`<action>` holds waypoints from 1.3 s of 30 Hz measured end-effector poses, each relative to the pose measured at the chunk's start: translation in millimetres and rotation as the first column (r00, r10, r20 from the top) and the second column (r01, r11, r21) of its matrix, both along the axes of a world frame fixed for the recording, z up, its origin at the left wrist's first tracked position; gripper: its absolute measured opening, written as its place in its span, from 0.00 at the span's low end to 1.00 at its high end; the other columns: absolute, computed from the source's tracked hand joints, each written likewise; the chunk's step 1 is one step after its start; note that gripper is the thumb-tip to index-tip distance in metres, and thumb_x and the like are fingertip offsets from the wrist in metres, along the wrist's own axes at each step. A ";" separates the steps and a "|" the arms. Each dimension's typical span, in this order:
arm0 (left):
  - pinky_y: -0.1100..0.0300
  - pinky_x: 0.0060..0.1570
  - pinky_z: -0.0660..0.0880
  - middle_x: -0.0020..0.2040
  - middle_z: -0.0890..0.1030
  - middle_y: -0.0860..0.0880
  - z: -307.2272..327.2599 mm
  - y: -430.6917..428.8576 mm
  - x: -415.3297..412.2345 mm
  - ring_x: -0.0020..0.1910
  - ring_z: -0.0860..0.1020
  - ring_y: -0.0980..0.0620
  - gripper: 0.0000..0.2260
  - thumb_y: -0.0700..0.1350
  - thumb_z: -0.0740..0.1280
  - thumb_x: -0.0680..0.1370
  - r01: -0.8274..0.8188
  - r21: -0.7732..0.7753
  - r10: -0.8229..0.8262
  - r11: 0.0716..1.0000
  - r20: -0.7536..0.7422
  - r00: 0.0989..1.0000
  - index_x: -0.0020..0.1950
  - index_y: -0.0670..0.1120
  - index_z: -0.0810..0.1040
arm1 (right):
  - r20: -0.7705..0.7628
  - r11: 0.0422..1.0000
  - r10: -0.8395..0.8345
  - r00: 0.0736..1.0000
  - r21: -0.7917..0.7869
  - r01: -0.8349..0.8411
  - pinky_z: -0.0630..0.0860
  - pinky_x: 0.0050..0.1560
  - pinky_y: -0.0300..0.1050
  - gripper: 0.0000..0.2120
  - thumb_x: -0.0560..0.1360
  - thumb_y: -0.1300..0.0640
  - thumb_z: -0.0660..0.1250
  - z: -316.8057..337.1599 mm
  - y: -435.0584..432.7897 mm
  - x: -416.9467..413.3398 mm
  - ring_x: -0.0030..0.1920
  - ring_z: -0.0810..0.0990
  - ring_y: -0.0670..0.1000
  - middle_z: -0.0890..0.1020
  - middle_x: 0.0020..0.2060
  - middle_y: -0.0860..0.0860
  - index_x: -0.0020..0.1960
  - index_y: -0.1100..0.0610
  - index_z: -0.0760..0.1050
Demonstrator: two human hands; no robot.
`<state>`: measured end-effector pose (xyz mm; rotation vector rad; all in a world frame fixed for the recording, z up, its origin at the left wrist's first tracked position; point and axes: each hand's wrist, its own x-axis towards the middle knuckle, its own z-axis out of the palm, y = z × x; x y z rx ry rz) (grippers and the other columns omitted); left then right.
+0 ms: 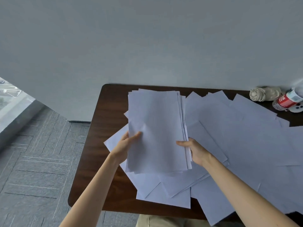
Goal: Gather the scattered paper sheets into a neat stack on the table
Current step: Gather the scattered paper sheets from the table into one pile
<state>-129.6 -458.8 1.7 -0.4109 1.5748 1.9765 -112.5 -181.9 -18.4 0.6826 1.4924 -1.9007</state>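
A thick bundle of white paper sheets (157, 128) is held up above the dark wooden table (106, 115). My left hand (125, 145) grips the bundle's left edge, thumb on the top sheet. My right hand (195, 150) grips its right edge, where the sheet edges fan out unevenly. Several loose white sheets (246, 145) lie scattered and overlapping on the table to the right and below the bundle, some reaching over the near table edge.
At the table's far right corner stand a rolled beige cloth (264, 94) and a bottle with a red label (287, 100). A plain wall runs behind the table. Grey patterned carpet (41, 161) lies to the left.
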 end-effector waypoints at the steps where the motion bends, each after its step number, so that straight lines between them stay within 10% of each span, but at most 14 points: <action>1: 0.45 0.55 0.79 0.60 0.81 0.39 -0.7 4.0 -3.1 0.56 0.81 0.39 0.15 0.45 0.66 0.81 0.045 0.009 -0.045 0.999 0.014 0.999 0.66 0.42 0.76 | 0.003 0.998 -0.048 0.999 -0.040 0.048 0.71 0.63 0.46 0.11 0.74 0.60 0.70 0.3 9.1 0.1 0.60 0.78 0.52 0.84 0.52 0.51 0.56 0.53 0.76; 5: 0.44 0.58 0.78 0.61 0.81 0.39 -9.0 30.4 -15.6 0.59 0.80 0.37 0.16 0.45 0.66 0.80 0.216 0.035 -0.218 0.976 0.056 0.974 0.66 0.40 0.76 | 0.079 0.986 -0.164 0.983 -0.020 0.166 0.55 0.76 0.51 0.35 0.68 0.48 0.77 -5.3 35.8 7.1 0.71 0.66 0.47 0.75 0.66 0.46 0.70 0.55 0.70; 13: 0.46 0.57 0.77 0.56 0.82 0.40 -40.9 90.5 -47.7 0.53 0.81 0.43 0.30 0.49 0.74 0.63 0.431 -0.285 -0.445 0.856 0.017 0.895 0.63 0.38 0.78 | 0.080 0.878 -0.463 0.883 0.173 0.445 0.73 0.65 0.54 0.20 0.67 0.64 0.75 -28.2 52.1 49.5 0.57 0.82 0.57 0.84 0.54 0.56 0.59 0.63 0.80; 17: 0.54 0.55 0.73 0.57 0.80 0.45 -56.3 119.5 -65.5 0.55 0.78 0.46 0.19 0.42 0.68 0.74 0.481 -0.719 -0.681 0.501 0.015 0.732 0.66 0.46 0.77 | 0.189 0.853 -0.509 0.840 0.240 0.463 0.79 0.48 0.50 0.11 0.71 0.68 0.70 -34.7 47.2 67.9 0.49 0.82 0.59 0.84 0.49 0.59 0.54 0.65 0.80; 22: 0.53 0.58 0.71 0.63 0.78 0.46 -67.2 135.2 -67.4 0.64 0.74 0.43 0.16 0.45 0.62 0.79 0.406 -0.887 -0.803 0.221 0.071 0.592 0.68 0.51 0.74 | 0.229 0.800 -0.545 0.807 0.431 0.418 0.75 0.37 0.45 0.08 0.70 0.68 0.71 -46.9 41.3 83.3 0.34 0.74 0.54 0.77 0.35 0.57 0.36 0.61 0.74; 28: 0.49 0.56 0.71 0.63 0.68 0.42 -73.5 142.2 -63.2 0.65 0.67 0.41 0.18 0.48 0.67 0.78 0.301 -0.941 -0.808 0.152 0.057 0.587 0.67 0.45 0.74 | 0.177 0.624 -0.608 0.774 0.710 0.328 0.77 0.50 0.51 0.07 0.73 0.58 0.72 -51.8 23.6 89.4 0.51 0.76 0.62 0.74 0.54 0.62 0.44 0.63 0.79; 33: 0.49 0.51 0.72 0.65 0.65 0.43 -75.7 142.8 -56.6 0.64 0.67 0.41 0.27 0.53 0.72 0.75 0.301 -0.949 -0.811 0.090 0.106 0.576 0.68 0.43 0.66 | 0.221 0.531 -0.819 0.530 0.641 0.554 0.77 0.58 0.56 0.21 0.68 0.58 0.78 -45.8 22.1 80.4 0.58 0.74 0.63 0.67 0.63 0.61 0.55 0.64 0.74; 39: 0.50 0.49 0.72 0.64 0.65 0.43 -79.9 139.4 -49.1 0.63 0.68 0.41 0.34 0.54 0.75 0.71 0.300 -0.946 -0.828 0.123 0.069 0.557 0.69 0.43 0.63 | 0.225 0.508 -0.858 0.461 0.498 0.703 0.75 0.57 0.48 0.24 0.69 0.59 0.77 -44.1 32.5 87.4 0.49 0.73 0.56 0.75 0.41 0.53 0.61 0.66 0.74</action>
